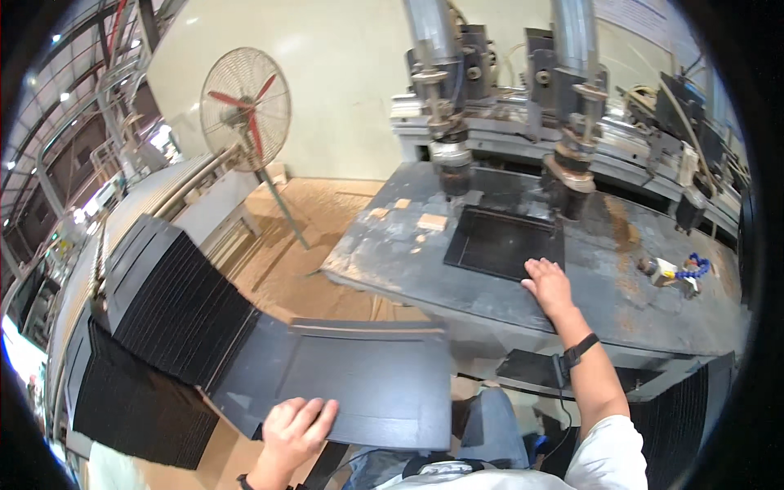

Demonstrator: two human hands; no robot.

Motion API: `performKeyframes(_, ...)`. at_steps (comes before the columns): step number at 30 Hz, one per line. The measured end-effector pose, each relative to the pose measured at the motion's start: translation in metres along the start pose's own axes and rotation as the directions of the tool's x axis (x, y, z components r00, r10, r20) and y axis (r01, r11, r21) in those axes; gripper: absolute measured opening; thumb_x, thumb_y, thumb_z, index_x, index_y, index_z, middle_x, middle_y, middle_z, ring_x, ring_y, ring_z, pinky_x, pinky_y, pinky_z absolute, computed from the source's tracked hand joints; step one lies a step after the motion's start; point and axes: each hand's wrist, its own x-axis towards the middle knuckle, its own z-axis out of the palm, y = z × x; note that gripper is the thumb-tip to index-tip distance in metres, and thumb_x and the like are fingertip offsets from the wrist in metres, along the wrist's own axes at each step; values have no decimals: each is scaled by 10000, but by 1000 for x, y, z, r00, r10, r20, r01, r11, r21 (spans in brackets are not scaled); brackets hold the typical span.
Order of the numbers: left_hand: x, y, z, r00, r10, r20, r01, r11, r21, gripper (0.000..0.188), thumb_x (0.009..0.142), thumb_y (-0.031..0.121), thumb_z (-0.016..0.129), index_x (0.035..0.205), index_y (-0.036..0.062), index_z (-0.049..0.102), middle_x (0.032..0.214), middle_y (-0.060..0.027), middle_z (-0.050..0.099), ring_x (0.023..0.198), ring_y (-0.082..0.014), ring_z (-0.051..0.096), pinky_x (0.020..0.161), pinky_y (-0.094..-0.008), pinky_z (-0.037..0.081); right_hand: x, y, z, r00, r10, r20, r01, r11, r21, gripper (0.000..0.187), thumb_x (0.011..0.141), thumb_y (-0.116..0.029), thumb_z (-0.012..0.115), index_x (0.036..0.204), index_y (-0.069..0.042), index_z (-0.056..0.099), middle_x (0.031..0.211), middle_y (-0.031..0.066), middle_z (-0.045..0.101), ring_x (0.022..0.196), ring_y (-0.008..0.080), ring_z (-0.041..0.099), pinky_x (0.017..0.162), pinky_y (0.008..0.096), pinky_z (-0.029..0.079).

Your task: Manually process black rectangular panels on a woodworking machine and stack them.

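My left hand (pixel 298 429) has its fingers curled over the near edge of a large dark grey panel (pixel 367 380) with a recessed middle. That panel lies low in front of me, its left end near a stack of dark panels (pixel 175 302). Further off to the right, my right hand (pixel 549 287) rests with fingers stretched out on the near right corner of a smaller black panel (pixel 502 243). This smaller panel lies flat on the grey machine table (pixel 376 253), just below two spindle heads, the left one (pixel 452 159) and the right one (pixel 572 167).
A caged fan (pixel 245 106) with red blades stands at the back left over a floor strewn with sawdust (pixel 294 216). Small wood offcuts (pixel 431 221) lie on the table. A blue coiled hose fitting (pixel 678 273) sits at the right. More dark panels (pixel 674 420) stand at lower right.
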Motion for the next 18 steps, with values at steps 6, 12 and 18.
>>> performKeyframes(6, -66, -26, -28, 882, -470, -4, 452, 845, 287, 331, 727, 102, 565, 1041, 96, 670, 988, -12, 645, 888, -205, 579, 703, -326, 438, 20, -29, -9, 997, 9, 79, -8, 1000, -19, 462, 825, -342, 627, 1215, -102, 566, 1265, 73, 573, 1218, 307, 477, 1045, 508, 330)
performKeyframes(12, -87, -44, 33, 713, -675, 188, 572, 716, 400, 600, 764, 197, 688, 1304, 47, 474, 1131, -75, 555, 959, -232, 519, 772, -354, 445, 1, -53, -50, 999, -21, -41, 23, 997, 69, 515, 833, -232, 646, 1306, -92, 498, 1359, 120, 479, 1299, 340, 387, 1083, 511, 283)
performKeyframes(18, -104, -71, 71, 740, -646, 189, 594, 759, 267, 560, 757, 361, 685, 1228, 81, 570, 1121, -57, 564, 963, -238, 525, 769, -348, 453, -78, -6, -147, 976, 22, -215, -23, 1000, -1, 508, 806, -45, 599, 1306, -59, 506, 1393, 132, 451, 1353, 304, 339, 1121, 417, 236)
